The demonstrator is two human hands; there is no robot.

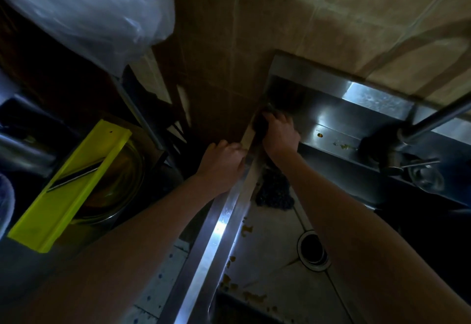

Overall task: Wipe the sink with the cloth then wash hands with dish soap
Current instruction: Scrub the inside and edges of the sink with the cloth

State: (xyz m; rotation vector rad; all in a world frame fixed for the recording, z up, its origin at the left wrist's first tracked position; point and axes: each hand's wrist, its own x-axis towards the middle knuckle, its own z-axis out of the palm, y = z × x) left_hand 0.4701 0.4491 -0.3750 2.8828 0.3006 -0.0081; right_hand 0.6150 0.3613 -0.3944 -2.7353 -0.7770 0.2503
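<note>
half lost in gloom, a dark blue knobbly cloth (274,193) is gripped by the right hand (280,136) at frame centre, at a corner of the steel sink (224,224); left hand (224,160) touches its rim, grip unclear; yellow scraps (246,229) lie inside.

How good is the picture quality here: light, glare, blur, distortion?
Head view: dim overall, left side nearly black; hard glare streaks on the sink rim and back ledge; cloth in the right hand is barely legible; bag top left is blurred; wide-angle bends the tiles and faucet.
</note>
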